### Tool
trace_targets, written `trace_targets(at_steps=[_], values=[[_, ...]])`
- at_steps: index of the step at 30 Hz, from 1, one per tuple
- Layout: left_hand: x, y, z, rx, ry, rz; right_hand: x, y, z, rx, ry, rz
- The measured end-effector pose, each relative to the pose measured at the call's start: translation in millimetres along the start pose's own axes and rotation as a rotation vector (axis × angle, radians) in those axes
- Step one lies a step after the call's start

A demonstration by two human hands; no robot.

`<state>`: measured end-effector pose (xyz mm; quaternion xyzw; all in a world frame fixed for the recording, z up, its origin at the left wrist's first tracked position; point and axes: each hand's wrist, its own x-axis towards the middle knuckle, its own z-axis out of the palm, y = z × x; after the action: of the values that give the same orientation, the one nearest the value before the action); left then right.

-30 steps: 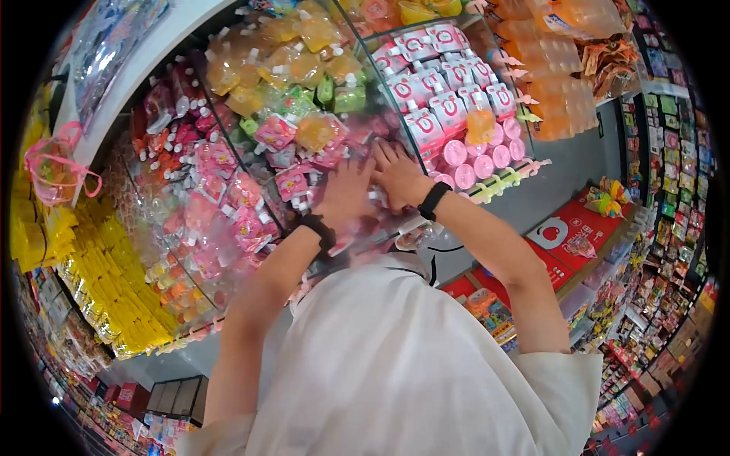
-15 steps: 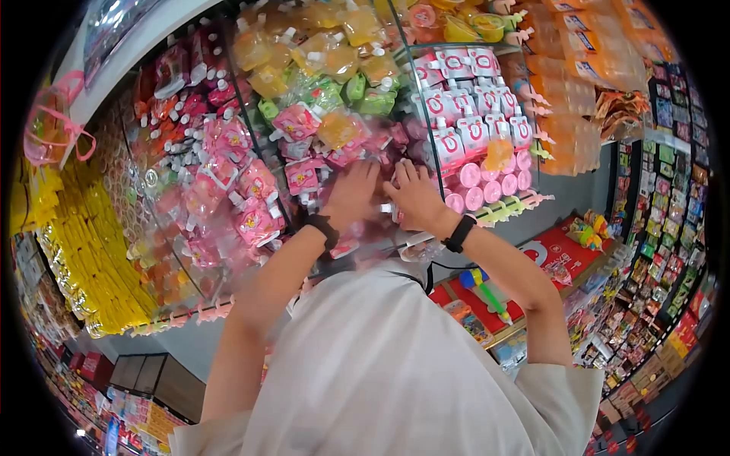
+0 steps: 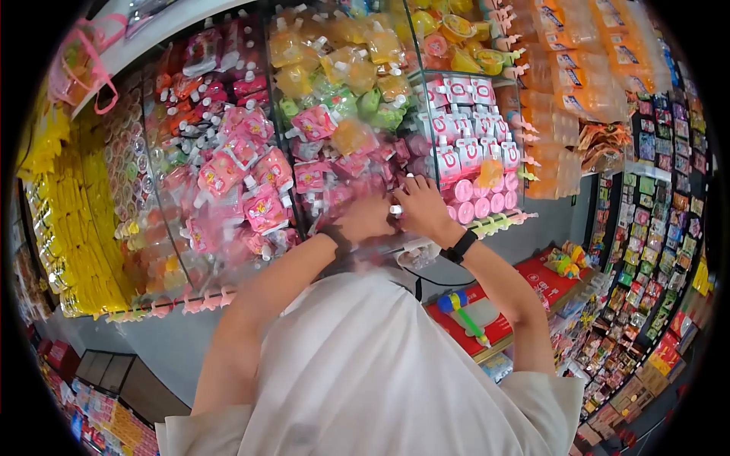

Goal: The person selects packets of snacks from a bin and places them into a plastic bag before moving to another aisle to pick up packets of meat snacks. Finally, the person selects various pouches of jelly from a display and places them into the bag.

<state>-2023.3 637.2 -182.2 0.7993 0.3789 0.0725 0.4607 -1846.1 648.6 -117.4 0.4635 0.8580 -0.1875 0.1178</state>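
My left hand [image 3: 366, 218] is blurred, palm down, low in the bin of spouted jelly pouches, just below the pink pouches [image 3: 310, 176]. Its fingers are smeared, so what they touch does not show. Close to its right, my right hand [image 3: 426, 207] has its fingers bent over the bin's front right corner. A white spout cap [image 3: 395, 209] shows between the two hands, by the right thumb. Whatever lies under the right fingers is hidden. Orange pouches [image 3: 353, 138] and green pouches [image 3: 388, 114] lie farther back in the same bin.
Clear dividers [image 3: 281, 129] separate the bins. White-and-pink pouches [image 3: 470, 152] stand in rows to the right above pink round lids [image 3: 481, 207]. Yellow packets [image 3: 76, 243] hang at left, orange bottle-shaped packs [image 3: 574, 72] at right. A red board [image 3: 532, 277] with toys lies below right.
The view has turned slightly, shifting much of the display rightward. My left hand has moved lower and nearer the bin's front, its fingers now pointing right. My right hand stays at the right corner.
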Motion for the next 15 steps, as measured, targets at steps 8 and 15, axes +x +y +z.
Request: trace_targets(at_steps=[8,15], values=[[6.1,14.8,-19.4,-0.249,-0.056,-0.221,-18.0,0.9,-27.6,0.376,0.265,0.130],[16.6,29.4,-13.6,-0.318,0.018,-0.178,-42.2,10.8,-34.6,1.000,0.482,0.415]])
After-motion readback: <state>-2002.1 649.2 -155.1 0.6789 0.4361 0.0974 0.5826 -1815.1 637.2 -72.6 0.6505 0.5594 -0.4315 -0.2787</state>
